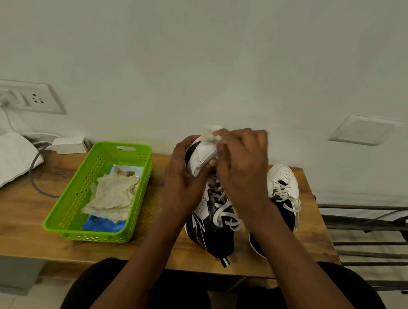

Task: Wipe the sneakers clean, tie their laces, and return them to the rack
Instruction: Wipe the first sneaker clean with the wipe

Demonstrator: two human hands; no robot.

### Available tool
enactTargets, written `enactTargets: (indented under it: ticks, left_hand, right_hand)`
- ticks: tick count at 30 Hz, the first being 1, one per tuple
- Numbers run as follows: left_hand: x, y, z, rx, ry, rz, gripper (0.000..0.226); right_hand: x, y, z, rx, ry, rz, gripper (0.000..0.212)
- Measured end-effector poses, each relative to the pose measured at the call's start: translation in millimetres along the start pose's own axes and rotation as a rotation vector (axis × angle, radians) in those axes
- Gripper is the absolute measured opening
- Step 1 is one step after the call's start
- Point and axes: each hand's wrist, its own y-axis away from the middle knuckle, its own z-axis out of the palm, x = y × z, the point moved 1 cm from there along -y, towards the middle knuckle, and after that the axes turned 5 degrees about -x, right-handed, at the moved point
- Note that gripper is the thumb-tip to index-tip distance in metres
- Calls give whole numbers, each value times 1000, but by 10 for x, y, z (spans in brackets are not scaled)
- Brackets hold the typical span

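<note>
Now, wiping the toe.
My left hand curls its fingers round the tilted sneaker; my right hand pinches a wipe against its toe.

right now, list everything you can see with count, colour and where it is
held sneaker: 1, black-white, toe tipped up, table centre
second sneaker: 1, black-white, table right
wipe: 1, white, at held toe
basket: 1, green, table left
used wipes: pile, off-white, in basket
packet: 1, blue, in basket, under wipes
table: 1, brown wood, in front
rack: 1, dark metal, right of table
wall socket: 1, white, far left
left hand: 1, grips held sneaker
right hand: 1, holds wipe
</note>
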Motion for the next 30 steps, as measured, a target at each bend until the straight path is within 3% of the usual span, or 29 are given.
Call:
enactTargets:
  ticks: [2,5,8,12,17,19,22,27,30]
  left_hand:
    - [-8,5,-17,26,32,-45,46]
    - [16,41,-45,10,63,-52,46]
    - [34,43,-63,-34,28,-40,51]
    - [59,-11,-73,-8,17,-41,59]
    - [69,-44,-100,-38,92,-27,36]
    - [6,-60,-123,-29,107,-38,34]
    - [-75,-92,-201,53,160,-95,42]
    - [-63,-113,-288,96,277,-181,45]
    - [-86,-116,-306,74,312,-208,51]
  right_hand:
    - [258,-28,-46,27,-44,201,15]
    - [420,123,16,-106,-144,352,11]
    - [336,25,-27,27,-386,479,13]
    - [-37,-62,-74,-6,-382,243,13]
    - [-226,-78,-43,-99,-214,-107,16]
    - [-191,-71,-17,-114,-173,-153,18]
    - [-74,80,29,-97,-250,-18,19]
    - [10,254,63,-292,-539,361,14]
    - [70,96,-69,-198,-641,500,12]
